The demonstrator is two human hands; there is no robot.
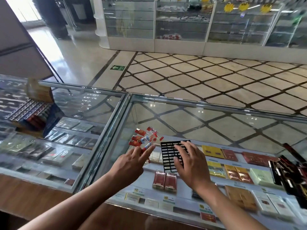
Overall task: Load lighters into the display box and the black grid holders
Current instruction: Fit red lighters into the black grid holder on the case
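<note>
Head view: left hand (131,161) outstretched at lighters (141,138), right hand (191,163) splayed on grid holder (167,152).

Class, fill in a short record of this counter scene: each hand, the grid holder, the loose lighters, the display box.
Left hand: fingers extended, reaching the loose lighters
Right hand: spread flat on the black grid holder
Loading: that holder's visible slots are empty
Display box: far left, holds rows of lighters

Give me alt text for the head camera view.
The right hand lies flat on a black grid holder on a glass counter, while the left hand touches loose red lighters. A display box full of lighters stands far left.
</note>
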